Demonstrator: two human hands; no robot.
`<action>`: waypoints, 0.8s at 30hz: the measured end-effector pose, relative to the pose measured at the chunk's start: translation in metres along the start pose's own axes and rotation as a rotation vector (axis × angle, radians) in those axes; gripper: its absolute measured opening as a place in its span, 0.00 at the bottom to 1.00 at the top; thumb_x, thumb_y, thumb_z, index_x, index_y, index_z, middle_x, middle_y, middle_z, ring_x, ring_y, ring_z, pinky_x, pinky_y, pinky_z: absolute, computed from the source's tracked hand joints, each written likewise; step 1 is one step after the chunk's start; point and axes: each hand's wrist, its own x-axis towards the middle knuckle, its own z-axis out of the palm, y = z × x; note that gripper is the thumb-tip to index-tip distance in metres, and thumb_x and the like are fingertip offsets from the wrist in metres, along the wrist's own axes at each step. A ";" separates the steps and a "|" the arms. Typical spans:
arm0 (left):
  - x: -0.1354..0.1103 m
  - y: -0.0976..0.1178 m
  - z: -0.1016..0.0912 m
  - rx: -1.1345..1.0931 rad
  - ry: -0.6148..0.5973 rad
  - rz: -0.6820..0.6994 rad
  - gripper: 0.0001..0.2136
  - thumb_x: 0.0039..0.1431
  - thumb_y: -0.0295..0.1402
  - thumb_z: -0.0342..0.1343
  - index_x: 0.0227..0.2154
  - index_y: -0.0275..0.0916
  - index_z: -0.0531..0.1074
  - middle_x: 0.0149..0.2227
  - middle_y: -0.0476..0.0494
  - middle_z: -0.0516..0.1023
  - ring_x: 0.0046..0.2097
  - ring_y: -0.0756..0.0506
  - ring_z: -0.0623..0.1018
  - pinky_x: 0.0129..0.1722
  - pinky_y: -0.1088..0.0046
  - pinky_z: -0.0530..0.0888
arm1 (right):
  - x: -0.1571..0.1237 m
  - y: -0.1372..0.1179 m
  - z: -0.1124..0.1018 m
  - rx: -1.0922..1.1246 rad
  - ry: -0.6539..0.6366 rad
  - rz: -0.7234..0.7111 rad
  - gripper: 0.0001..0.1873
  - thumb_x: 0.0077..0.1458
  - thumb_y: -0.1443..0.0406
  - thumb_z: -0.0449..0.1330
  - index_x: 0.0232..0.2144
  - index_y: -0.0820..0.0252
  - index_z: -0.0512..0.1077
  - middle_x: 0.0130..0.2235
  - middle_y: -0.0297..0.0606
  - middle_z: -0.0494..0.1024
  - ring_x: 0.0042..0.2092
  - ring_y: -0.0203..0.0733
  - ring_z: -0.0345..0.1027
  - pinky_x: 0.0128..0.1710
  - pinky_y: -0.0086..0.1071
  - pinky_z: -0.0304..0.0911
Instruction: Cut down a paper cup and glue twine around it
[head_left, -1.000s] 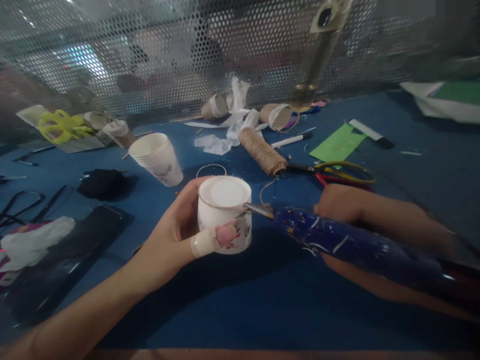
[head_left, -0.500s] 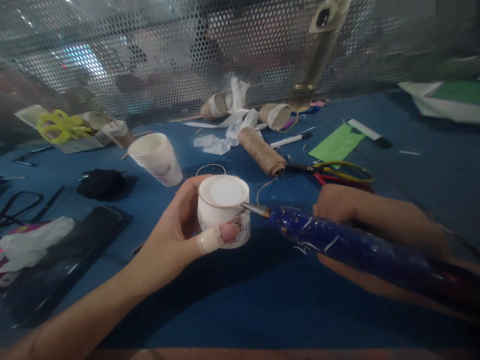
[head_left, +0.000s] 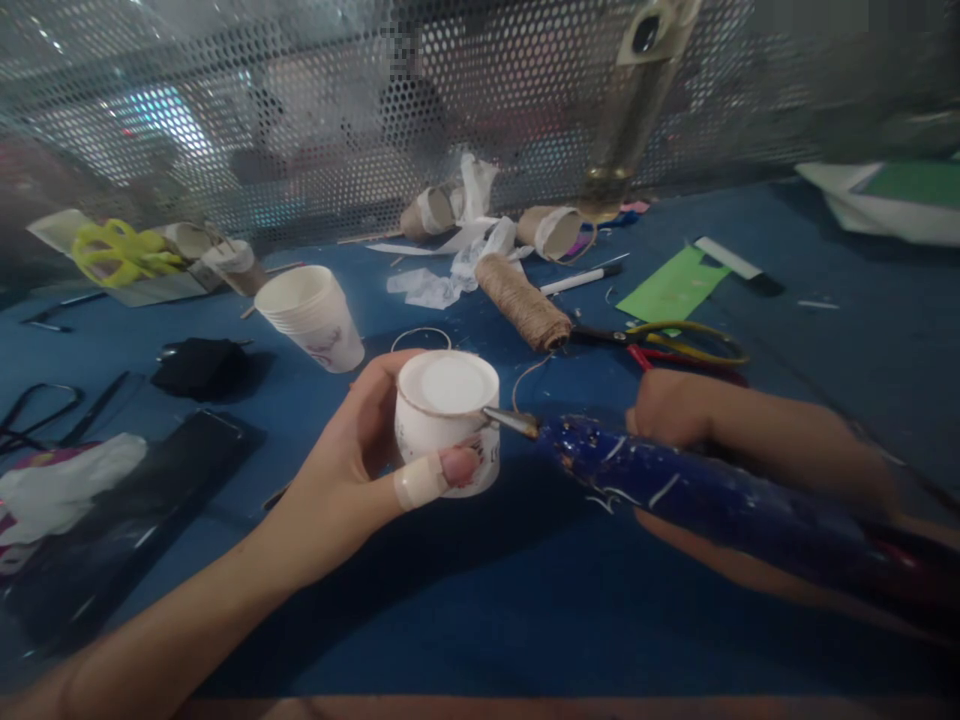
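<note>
My left hand (head_left: 360, 450), with a bandage on the thumb, is wrapped round a white paper cup (head_left: 450, 386) held bottom up. Twine (head_left: 529, 376) trails from near the cup toward a twine spool (head_left: 521, 300). On the right, my right hand (head_left: 675, 405) is closed on a blue glue gun (head_left: 660, 480). Its metal nozzle meets the side of the cup near the base rim. The gun's body hides part of my right fingers. A stack of white paper cups (head_left: 311, 315) stands just beyond my left hand.
Scissors (head_left: 686, 343) and a green paper piece (head_left: 675, 285) lie at the right. Farther back are brown cups (head_left: 551, 232) with white tissue (head_left: 442, 280). At the left lie a black phone-like slab (head_left: 142, 530), a black lump (head_left: 202, 368) and yellow scissors (head_left: 124, 252). Perforated metal panel (head_left: 337, 110) closes the back.
</note>
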 end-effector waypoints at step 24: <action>-0.002 0.000 0.000 0.007 0.029 0.007 0.23 0.57 0.39 0.73 0.54 0.56 0.75 0.52 0.53 0.80 0.53 0.44 0.78 0.50 0.74 0.79 | -0.001 0.007 0.000 -0.113 -0.044 0.069 0.07 0.54 0.64 0.60 0.28 0.49 0.64 0.27 0.27 0.70 0.25 0.36 0.65 0.24 0.34 0.59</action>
